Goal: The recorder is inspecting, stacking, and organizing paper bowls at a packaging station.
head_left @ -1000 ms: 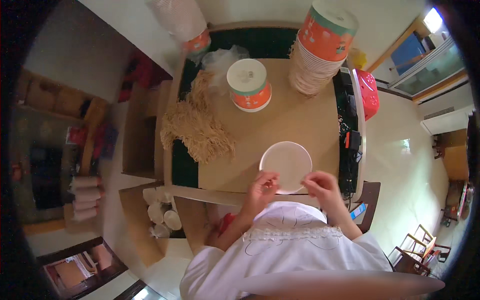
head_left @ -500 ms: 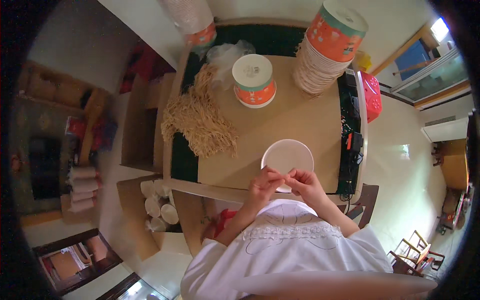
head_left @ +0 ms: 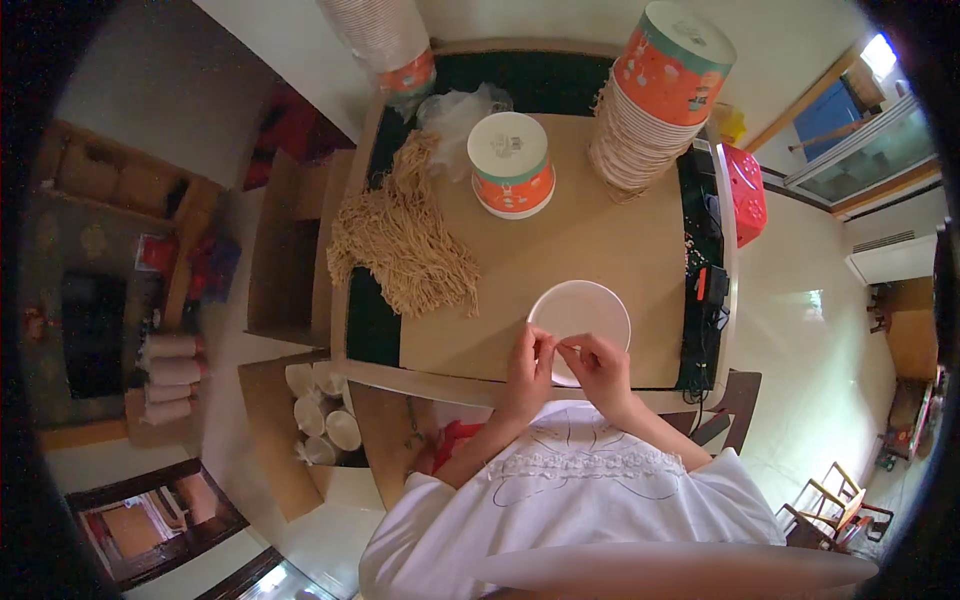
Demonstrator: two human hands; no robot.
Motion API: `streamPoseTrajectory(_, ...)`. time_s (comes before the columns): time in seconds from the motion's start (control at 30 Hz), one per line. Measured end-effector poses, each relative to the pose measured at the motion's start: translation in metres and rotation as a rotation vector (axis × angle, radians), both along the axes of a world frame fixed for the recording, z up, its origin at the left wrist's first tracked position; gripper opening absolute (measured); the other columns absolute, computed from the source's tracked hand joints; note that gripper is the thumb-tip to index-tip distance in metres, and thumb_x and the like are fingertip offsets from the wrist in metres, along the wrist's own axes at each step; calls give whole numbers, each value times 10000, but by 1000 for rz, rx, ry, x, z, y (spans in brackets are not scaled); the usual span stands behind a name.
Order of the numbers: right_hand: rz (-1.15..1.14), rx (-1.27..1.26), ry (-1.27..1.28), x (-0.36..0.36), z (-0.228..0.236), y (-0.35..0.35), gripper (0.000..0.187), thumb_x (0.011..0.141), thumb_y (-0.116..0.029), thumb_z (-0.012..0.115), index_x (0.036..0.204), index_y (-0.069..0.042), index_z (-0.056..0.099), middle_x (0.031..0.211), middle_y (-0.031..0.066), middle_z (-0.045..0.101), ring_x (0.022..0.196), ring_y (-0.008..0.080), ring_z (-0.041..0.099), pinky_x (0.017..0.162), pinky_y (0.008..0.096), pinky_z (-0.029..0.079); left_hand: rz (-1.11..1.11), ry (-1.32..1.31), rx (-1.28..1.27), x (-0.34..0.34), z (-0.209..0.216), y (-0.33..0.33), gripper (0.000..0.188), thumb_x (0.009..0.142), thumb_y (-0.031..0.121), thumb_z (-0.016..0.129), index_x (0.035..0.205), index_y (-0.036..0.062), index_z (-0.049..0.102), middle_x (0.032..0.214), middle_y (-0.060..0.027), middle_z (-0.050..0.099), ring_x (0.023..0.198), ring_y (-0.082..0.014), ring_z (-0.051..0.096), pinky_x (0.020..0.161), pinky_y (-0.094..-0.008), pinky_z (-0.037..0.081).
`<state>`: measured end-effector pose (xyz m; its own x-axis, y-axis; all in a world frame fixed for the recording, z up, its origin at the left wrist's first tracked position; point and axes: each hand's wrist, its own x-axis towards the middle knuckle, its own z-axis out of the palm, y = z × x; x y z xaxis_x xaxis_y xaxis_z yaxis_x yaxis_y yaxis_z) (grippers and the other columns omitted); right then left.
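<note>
A white paper bucket stands mouth up at the table's near edge. Over its near rim, my left hand and my right hand are closed in a pinch, fingertips almost meeting. Whatever is between the fingers is too small to make out. Left of the bucket lies a pile of tan twisted cords. Farther back, orange and green printed paper buckets stand upside down, one nested over another. A tall nested stack of the same buckets rises at the back right.
A crumpled clear plastic bag lies behind the cords. Another bucket stack is at the far left corner. Small black devices with cables line the right edge, beside a red plastic basket. Left below, a cardboard box holds white rolled items.
My fingertips have drawn slightly apart, and my left hand is now held more upright. The whole view has shifted a little; the things on the table keep their places.
</note>
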<state>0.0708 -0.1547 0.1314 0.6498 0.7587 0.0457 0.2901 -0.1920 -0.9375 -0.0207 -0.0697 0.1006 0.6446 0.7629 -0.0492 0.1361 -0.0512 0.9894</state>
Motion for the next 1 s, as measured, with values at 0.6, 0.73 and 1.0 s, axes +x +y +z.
streamPoseTrajectory(0.6,-218,-41,785,21,-121,44,189,824,-164,563,899,9,583,856,48,602,822,129,584,684,238,477,-177,130,90,25,-78,63,234,833,6,423,995,14,592,885,-105,624,816,-172,590,745,-282,459)
streamPoseTrajectory(0.73,-199,-10,804,20,-121,42,200,820,-170,571,912,6,584,857,47,603,825,128,580,691,238,474,-187,124,63,22,-77,60,247,832,-4,407,998,8,590,915,-100,627,845,-164,585,757,-270,453)
streamPoseTrajectory(1.0,-167,-16,812,22,-121,38,194,813,-159,577,910,9,590,859,50,608,808,120,573,706,235,466,-193,126,46,20,-76,57,245,834,-5,404,996,2,588,911,-92,626,846,-149,579,764,-262,449)
